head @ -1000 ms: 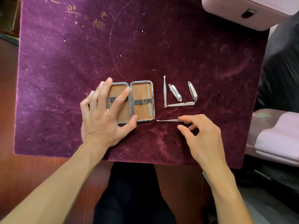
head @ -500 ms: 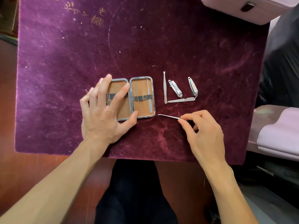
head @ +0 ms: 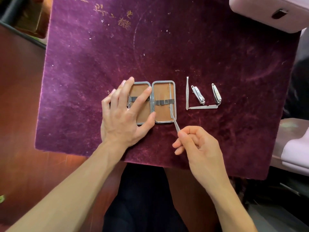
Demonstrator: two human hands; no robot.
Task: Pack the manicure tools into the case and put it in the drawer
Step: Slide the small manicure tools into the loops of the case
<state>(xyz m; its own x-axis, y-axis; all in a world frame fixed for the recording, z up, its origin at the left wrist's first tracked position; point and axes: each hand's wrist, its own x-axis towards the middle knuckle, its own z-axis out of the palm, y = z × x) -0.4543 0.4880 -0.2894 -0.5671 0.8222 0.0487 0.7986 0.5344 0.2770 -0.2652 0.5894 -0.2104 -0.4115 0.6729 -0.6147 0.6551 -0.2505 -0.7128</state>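
An open metal manicure case [head: 163, 114] with a tan lining lies on the purple velvet mat [head: 167, 47]. My left hand [head: 124, 118] rests flat on its left half with straight fingers. My right hand [head: 199, 146] pinches a thin metal pick [head: 173, 120] whose tip lies over the case's right half, near the grey elastic band. Another slim tool [head: 170, 92] sits tucked under that band. Right of the case lie a narrow file [head: 187, 94], two nail clippers [head: 199, 95] [head: 216, 94] and a flat blade [head: 203, 107].
A pale pink box with a dark latch [head: 274, 12] stands at the mat's far right corner. Pink drawers or trays [head: 296, 148] sit off the mat's right side. The mat lies on a brown wooden table [head: 21, 114].
My right hand lifted the thin pick off the mat and swung its tip up and left onto the case's right half. My left hand stayed on the case.
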